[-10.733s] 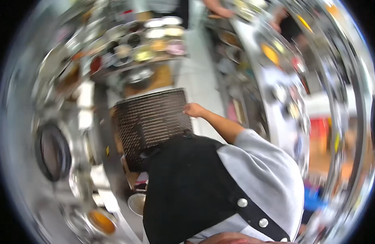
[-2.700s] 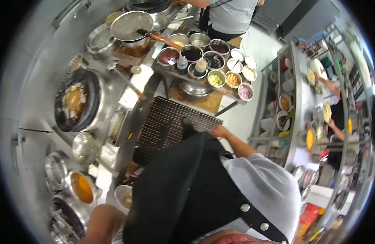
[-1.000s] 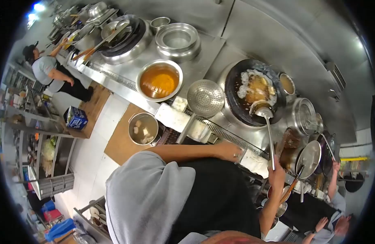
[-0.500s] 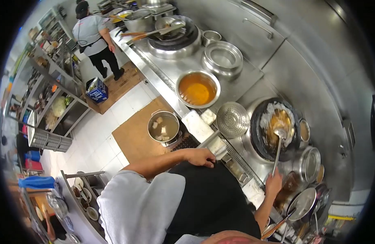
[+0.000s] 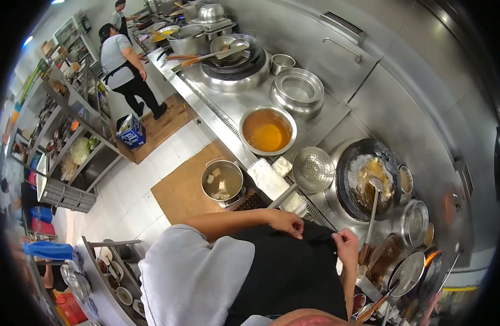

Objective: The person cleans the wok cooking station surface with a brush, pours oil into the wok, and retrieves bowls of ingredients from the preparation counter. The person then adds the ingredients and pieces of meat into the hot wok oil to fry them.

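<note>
- The left hand lies against the upper part of the black apron, fingers bent and tips turned down to the cloth; whether they grip it, I cannot tell.
- The right hand is at the apron's side edge, well apart from the left, its thumb and forefinger close together at the dark cloth; whether they clamp a fold, I cannot tell.
- The ladle leans in the wok, bowl down in golden, foaming contents; its handle crosses the front edge of the counter and ends just beside the right hand.
- The wok sits behind that front edge, with a small metal cup on its far side, toward the back edge.
- A perforated strainer lies just beside the wok, handle pointing out over the front edge.
- White cloths lie along the front edge, near the strainer.
- A bowl of orange liquid stands near the front edge; stacked metal pots stand closer to the back edge.
- A pot with pale chunks stands outside the front edge.
- Two co-workers stand by the counter's far end.
</note>
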Demonstrator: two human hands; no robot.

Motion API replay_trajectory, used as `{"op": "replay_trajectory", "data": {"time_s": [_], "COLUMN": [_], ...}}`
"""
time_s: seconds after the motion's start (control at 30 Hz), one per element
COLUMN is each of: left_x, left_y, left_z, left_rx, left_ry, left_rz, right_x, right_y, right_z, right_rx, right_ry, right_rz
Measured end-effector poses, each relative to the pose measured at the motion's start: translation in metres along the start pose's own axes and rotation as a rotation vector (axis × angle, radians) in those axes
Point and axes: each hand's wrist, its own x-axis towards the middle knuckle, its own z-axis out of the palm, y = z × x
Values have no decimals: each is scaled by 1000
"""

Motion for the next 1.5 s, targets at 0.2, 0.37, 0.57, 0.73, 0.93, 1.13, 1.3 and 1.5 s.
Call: {"op": "replay_trajectory", "data": {"time_s": [0.2, 0.37, 0.57, 0.73, 0.93, 1.13, 1.3, 1.5], "left_x": [42, 21, 64, 102, 34, 10, -62, -94], "left_y": [46, 73, 51, 25, 28, 81, 60, 61], "left_z": [3, 9, 61, 136, 201, 223, 225, 200], "left_rx": [658, 837, 682, 838, 929, 1144, 1245, 984], "left_ry": [46, 512, 346, 83, -251, 309, 40, -119], "left_rz": [89, 320, 320, 316, -20, -8, -289, -182], "right_x": [-41, -82, -131, -202, -266, -254, -260, -248], "right_y": [-89, -11, 21, 83, 64, 52, 63, 42], "right_z": [-16, -11, -65, -61, -45, -33, -21, -18], "right_rx": [-237, -385, -193, -325, -358, -339, -258, -238], "right_ry": [-105, -173, 46, -7, 162, 76, -48, -165], "right_rz": [-182, 110, 130, 100, -113, -245, -233, -320]}}
